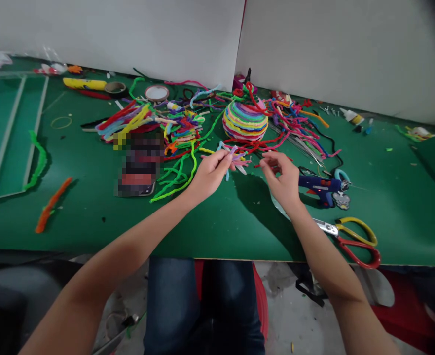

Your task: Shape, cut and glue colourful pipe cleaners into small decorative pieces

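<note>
My left hand (213, 170) is closed in a pinch on a short lilac pipe cleaner (233, 150), its tip rising above my thumb. Just past those fingers lies a small heap of short pink and pale pipe cleaner pieces (242, 161). My right hand (281, 176) hovers to the right, its fingers curled in with thumb and forefinger close together. Whatever it may hold is too small to make out. Beyond both hands sits a ball wound with rainbow-striped pipe cleaners (245, 121), with red strands about its top and base.
Right of my right hand lie a blue glue gun (320, 185) and scissors (356, 241) with yellow and red handles. A blurred-out phone (138, 170) and bundled pipe cleaners (123, 121) lie to the left. An orange pipe cleaner (54, 204) rests farther left on the green table (202, 231).
</note>
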Tool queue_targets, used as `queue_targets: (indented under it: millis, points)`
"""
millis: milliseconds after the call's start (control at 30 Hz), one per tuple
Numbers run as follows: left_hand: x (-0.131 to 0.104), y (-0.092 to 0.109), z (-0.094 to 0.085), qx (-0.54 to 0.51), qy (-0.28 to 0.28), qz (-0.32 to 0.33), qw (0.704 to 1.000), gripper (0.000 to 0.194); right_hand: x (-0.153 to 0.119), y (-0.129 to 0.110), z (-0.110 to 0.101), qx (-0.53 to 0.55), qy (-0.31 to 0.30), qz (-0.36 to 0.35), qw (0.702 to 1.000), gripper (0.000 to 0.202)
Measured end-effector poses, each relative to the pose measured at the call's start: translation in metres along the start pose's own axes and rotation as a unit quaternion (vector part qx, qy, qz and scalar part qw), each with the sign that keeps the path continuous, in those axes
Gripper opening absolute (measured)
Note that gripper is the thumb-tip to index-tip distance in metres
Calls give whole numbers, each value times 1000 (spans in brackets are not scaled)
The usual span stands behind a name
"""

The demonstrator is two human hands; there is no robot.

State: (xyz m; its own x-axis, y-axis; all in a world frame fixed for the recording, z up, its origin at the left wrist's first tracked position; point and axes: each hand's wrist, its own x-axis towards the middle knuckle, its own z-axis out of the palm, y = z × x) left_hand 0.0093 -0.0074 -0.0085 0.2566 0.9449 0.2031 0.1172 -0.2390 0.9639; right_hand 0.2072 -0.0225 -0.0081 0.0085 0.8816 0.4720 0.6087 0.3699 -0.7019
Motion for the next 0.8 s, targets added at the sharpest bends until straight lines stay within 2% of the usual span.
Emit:
queue_targets:
  millis: [67,200,267,500,567,700,800]
  points:
    - [1,0,-1,4,-2,-6,1000,30,1,3,-2,-53,-33,-6,998,13]
    - [2,1,-2,6,-11,0,1000,17,2,14,-3,-112,-112,-12,987,27]
    - [2,2,-2,2,-17,11,1000,15,0,20,-1,-143,-141,-9,980,25]
    - [-2,8,-1,29,-52,35,998,14,-2,28,9,-156,-171,-45,972,10]
    - [-4,10,0,38,-67,45,996,13,-1,22,9,-127,-153,-54,978,9]
    - [-7,12,2,62,-104,74,990,12,-1,-3,1,6,-52,-39,998,12]
    - [-9,8,2,158,-67,132,976,14,-5,-18,-5,76,-44,-30,996,14]
